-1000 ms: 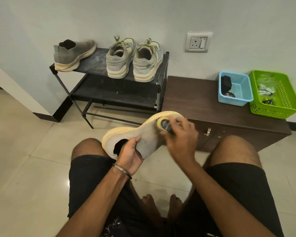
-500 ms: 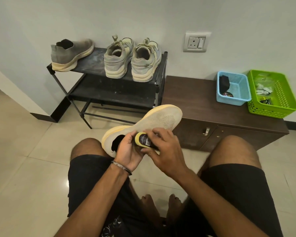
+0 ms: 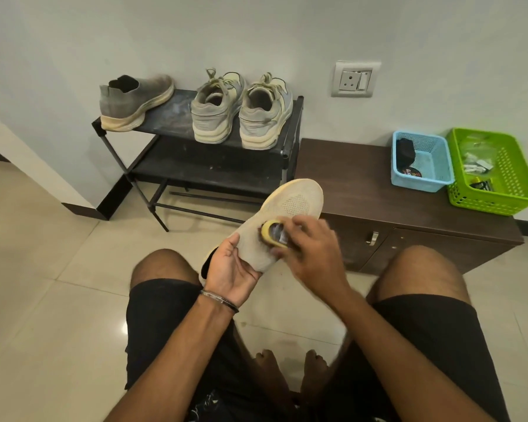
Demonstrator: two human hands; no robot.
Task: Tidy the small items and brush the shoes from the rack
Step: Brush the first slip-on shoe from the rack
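Far left, on the top shelf of the black shoe rack [image 3: 177,117]: a single grey knit slip-on [image 3: 134,102], then a pair of laced grey sneakers [image 3: 241,111] side by side, heels toward the camera. All three sit untouched, same spots as a second ago.

Centre, near: the left hand [image 3: 232,269] cups the heel end of the matching knit shoe [image 3: 287,214], fingers wrapped around the upper by the collar, toe pointing up and right toward the low brown cabinet [image 3: 348,178]. The right hand [image 3: 311,248] has its fingers closed around a small yellow-backed brush [image 3: 272,234], pressed on the midfoot of the upper. A second ago the brush was at the toe, half a second ago down near the collar; now it is back at the middle. Motion blur on the fingers. Reads as back-and-forth scrubbing, with this shoe mid-clean.

Right, on the cabinet: a blue basket [image 3: 433,175] with dark items, touching a green basket [image 3: 512,178] of small packets. Unchanged.

Judgement: small items look sorted; three shoes on the rack likely await brushing.
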